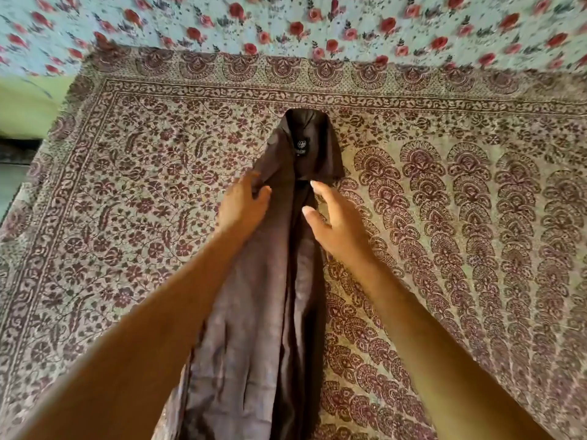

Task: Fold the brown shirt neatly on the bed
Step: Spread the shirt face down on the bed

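The brown shirt (260, 312) lies on the bed as a long narrow strip running from the near edge to its collar at the far end, where a dark label shows inside the neck. My left hand (243, 203) rests on the shirt's left edge below the collar, fingers curled around a fold of the cloth. My right hand (333, 217) hovers at the shirt's right edge, fingers spread, with thumb and forefinger touching the fabric.
The bed is covered by a maroon-and-beige block-print spread (460, 233). Beyond it lies a pale blue sheet with red roses (286, 23). A green surface (28, 103) shows at the far left past the bed's edge.
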